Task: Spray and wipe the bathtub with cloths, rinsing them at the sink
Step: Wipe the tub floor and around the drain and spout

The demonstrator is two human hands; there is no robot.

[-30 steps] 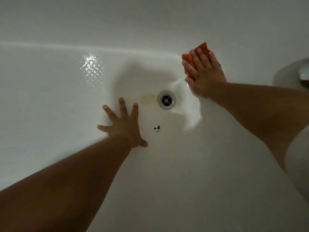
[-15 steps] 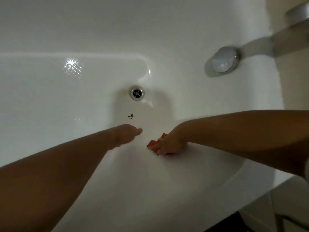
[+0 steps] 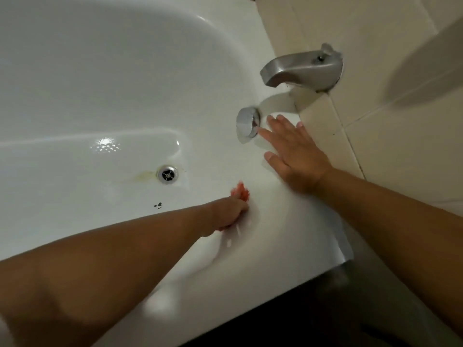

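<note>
The left hand (image 3: 229,214) covered the red cloth (image 3: 241,192) on the bathtub (image 3: 100,96) wall near the drain (image 3: 167,174); blur hid whether its fingers gripped it. The right hand (image 3: 295,156) lay flat, fingers spread, on the wall.

A brushed-metal spout (image 3: 300,68) juts from the beige wall tiles (image 3: 375,33), its mouth turned down and to the left. Just below and left of the spout sits a round chrome overflow cover (image 3: 248,123). Farther down and left of the spout, well apart from it, lies a round metal drain (image 3: 167,174) with a cross-shaped grate. A yellowish stain (image 3: 144,176) touches the drain's left side. Lower still there is a small dark chipped mark (image 3: 158,205). To the right of the spout a broad grey shadow (image 3: 426,71) slants over the tiles. Far below the spout a dark floor (image 3: 325,321) shows.
</note>
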